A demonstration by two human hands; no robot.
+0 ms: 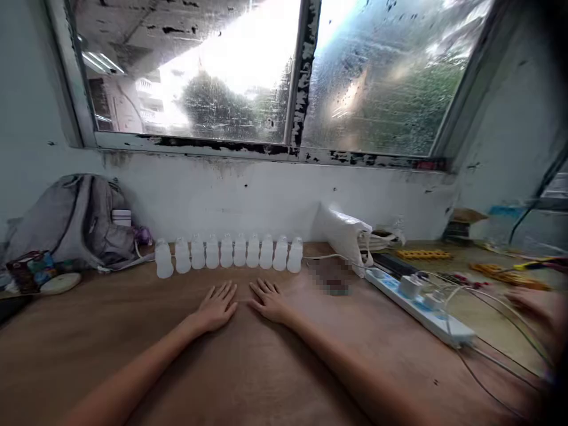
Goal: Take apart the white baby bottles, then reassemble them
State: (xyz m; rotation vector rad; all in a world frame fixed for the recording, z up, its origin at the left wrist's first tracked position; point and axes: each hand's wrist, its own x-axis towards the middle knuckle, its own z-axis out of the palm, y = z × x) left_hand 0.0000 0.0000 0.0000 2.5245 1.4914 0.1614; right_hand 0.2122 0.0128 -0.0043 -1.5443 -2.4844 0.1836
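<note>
My left hand [217,307] lies flat on the brown tabletop [222,378], palm down with its fingers spread. Beside it, a short gap away, my right hand [269,302] rests the same way. Neither holds anything. Just beyond the fingertips, several translucent white plastic bottles [240,251] stand upright in a row along the wall. The leftmost bottle [164,259] is a little apart from its neighbour, and the rightmost bottle [294,255] stands beyond my right hand. None of the bottles is touched by my hands.
A grey backpack [66,219] leans at the left by a round pale disc [61,283]. At right are a white bag [344,234], a power strip [417,307] with plugs and loose cables, and yellow strips [423,254]. Another person's hand [539,305] shows at the right edge.
</note>
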